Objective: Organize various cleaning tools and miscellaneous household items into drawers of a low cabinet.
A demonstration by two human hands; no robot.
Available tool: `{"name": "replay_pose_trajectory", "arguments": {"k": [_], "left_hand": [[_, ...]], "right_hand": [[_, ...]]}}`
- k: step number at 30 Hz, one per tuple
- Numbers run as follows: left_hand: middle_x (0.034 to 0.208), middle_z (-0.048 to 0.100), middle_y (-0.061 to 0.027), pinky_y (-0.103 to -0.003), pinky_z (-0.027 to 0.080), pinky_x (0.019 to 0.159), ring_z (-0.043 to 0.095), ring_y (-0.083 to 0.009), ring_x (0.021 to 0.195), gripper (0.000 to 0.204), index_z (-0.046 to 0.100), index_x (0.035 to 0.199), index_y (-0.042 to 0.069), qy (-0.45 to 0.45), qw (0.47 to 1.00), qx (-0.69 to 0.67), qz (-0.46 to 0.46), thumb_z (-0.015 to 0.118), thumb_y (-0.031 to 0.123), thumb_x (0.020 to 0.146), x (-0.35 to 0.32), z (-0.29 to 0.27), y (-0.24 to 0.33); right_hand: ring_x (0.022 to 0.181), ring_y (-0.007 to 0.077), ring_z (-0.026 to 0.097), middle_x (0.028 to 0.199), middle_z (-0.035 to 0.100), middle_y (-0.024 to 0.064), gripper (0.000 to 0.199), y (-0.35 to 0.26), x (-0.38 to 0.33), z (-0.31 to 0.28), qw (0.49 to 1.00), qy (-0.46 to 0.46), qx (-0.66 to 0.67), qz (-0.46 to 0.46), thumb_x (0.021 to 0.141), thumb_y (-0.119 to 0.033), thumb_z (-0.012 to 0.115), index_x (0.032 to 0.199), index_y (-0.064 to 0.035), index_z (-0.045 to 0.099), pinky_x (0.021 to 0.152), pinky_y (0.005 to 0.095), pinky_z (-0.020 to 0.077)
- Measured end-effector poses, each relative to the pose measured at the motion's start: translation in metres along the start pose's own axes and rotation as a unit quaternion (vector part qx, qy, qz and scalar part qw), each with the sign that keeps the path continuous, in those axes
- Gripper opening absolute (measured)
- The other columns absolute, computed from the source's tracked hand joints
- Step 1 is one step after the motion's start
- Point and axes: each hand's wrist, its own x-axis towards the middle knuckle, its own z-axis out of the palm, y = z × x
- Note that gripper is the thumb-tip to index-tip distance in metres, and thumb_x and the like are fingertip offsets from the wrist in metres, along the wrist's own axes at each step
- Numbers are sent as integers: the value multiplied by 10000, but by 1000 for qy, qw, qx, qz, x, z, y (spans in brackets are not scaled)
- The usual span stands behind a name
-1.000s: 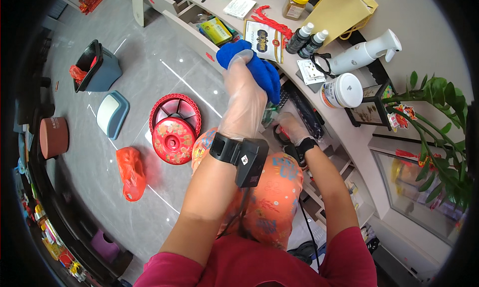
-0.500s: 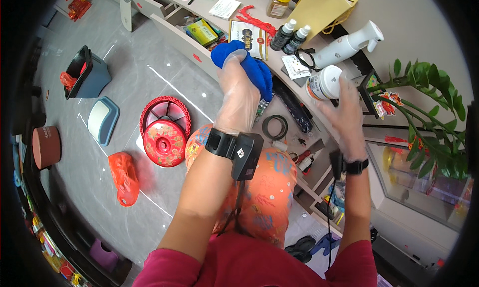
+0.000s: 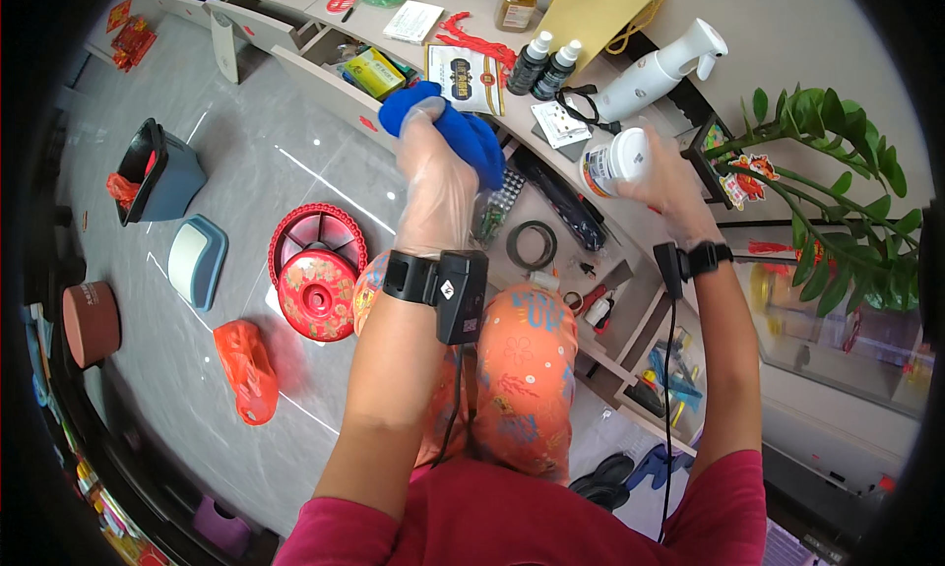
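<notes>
My left hand [image 3: 433,177], in a clear plastic glove, is closed on a bunched blue cloth [image 3: 458,138] at the edge of the counter. My right hand [image 3: 672,177], gloved too, is curled round the right side of a white jar [image 3: 617,162] with a white lid, its fingers partly hidden. The jar is tilted near the counter's front edge. Beyond it lie a white card [image 3: 561,123] and a white spray bottle [image 3: 661,71]. Under my hands an open drawer holds a black folded umbrella [image 3: 566,207] and a roll of dark tape [image 3: 532,245].
On the counter stand two dark bottles [image 3: 543,66], a yellow-lidded jar [image 3: 517,2] and a yellow paper bag [image 3: 600,20]. A leafy plant [image 3: 837,162] leans in from the right. A bin [image 3: 167,172], a red lidded tray [image 3: 317,292] and a red plastic bag [image 3: 246,369] are on the floor.
My right hand has closed further round the white jar, which has come slightly nearer relative to the spray bottle. My left hand keeps the cloth. The whole view has shifted a little.
</notes>
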Motion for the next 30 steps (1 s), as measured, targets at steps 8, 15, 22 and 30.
{"name": "replay_pose_trajectory", "arguments": {"k": [8,15,22,30], "left_hand": [[833,603,-91,-404,521,579,566,-281,672,121,584,914,31,14,999,22,-31,513,48,818,-11,8,18],[983,643,-125,-412,542,767,626,-313,848,198,591,1022,6,8,997,72,-18,520,42,840,-5,-1,8],[989,629,-133,-415,540,741,619,-312,816,245,562,1066,2,-3,995,95,-15,509,65,835,10,-18,-15],[947,644,-121,-408,549,718,635,-318,809,225,591,1025,3,37,994,99,-13,512,63,823,-6,-9,-44]], "right_hand": [[1020,346,577,1096,571,209,878,15,-152,-36,971,70,230,9,570,-295,812,1314,-48,417,893,394,453],[1070,247,565,1173,560,156,779,114,-303,22,878,74,391,266,650,-151,771,1308,35,398,905,328,454],[1100,192,545,1189,556,112,580,118,-344,47,700,108,616,344,777,-85,654,1301,4,422,948,303,426],[1069,287,570,1136,571,159,787,85,-234,110,916,41,332,222,666,-300,757,1308,-14,401,932,371,448]]}}
